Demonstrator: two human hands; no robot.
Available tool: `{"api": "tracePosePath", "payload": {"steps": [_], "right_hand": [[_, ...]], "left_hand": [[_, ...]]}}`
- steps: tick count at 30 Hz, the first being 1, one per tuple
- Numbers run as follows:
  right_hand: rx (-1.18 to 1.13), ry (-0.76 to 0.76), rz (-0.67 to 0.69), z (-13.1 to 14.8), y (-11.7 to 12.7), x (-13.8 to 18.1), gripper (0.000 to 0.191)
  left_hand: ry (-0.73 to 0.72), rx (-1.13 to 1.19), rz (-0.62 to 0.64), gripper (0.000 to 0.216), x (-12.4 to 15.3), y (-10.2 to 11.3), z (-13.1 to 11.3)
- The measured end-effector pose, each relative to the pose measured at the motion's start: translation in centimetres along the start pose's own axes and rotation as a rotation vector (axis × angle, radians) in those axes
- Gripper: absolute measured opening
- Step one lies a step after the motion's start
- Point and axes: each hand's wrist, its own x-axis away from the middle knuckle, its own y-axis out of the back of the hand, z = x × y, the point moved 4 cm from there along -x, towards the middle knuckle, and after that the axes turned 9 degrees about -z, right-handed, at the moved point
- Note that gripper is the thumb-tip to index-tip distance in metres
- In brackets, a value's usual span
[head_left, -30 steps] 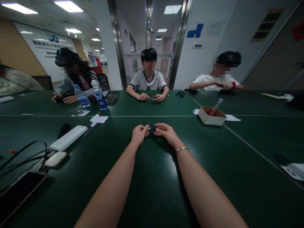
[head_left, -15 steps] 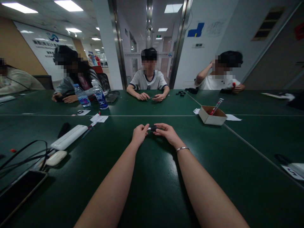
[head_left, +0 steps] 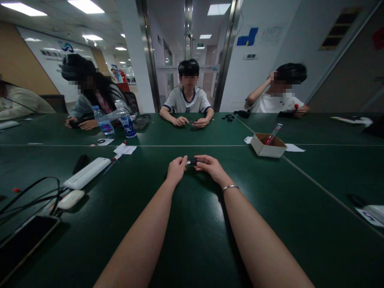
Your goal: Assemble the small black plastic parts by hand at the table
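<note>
Between my two hands, just above the dark green table [head_left: 192,224], is a small black object with a shiny silver part [head_left: 192,162]; its kind is too small to make out. My left hand [head_left: 177,169] pinches the silver end between thumb and fingers. On the other side, the fingers of my right hand [head_left: 210,166] are closed around the black end. A metal bracelet circles my right wrist. Fingers partly hide both ends of the object.
To the left lie a white power bank [head_left: 87,173], a white earphone case [head_left: 71,199], cables and a phone [head_left: 27,248]. Two bottles [head_left: 126,123] stand farther back. A small box [head_left: 269,149] holding a tube is at right. Several people sit opposite, one person [head_left: 187,100] directly across.
Hardly anything differs. Both my hands stay at the same spot around the small object, and the view has shifted very slightly.
</note>
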Motion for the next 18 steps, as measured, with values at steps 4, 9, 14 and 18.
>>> {"api": "tracePosePath", "payload": {"steps": [4, 9, 14, 18], "right_hand": [[0.016, 0.004, -0.048, -0.17, 0.18, -0.18, 0.034], [0.019, 0.001, -0.092, -0.26, 0.33, -0.31, 0.031], [0.033, 0.007, -0.108, -0.27, 0.38, -0.44, 0.031], [0.032, 0.014, -0.128, -0.2, 0.42, -0.42, 0.029]], "left_hand": [[0.03, 0.112, 0.003, 0.037, -0.04, -0.22, 0.39], [-0.021, 0.304, 0.037, 0.018, -0.18, -0.19, -0.07], [-0.091, 0.345, 0.028, 0.019, -0.35, 0.35, -0.44], [-0.054, 0.393, 0.053, 0.022, -0.46, 0.27, -0.3]]}}
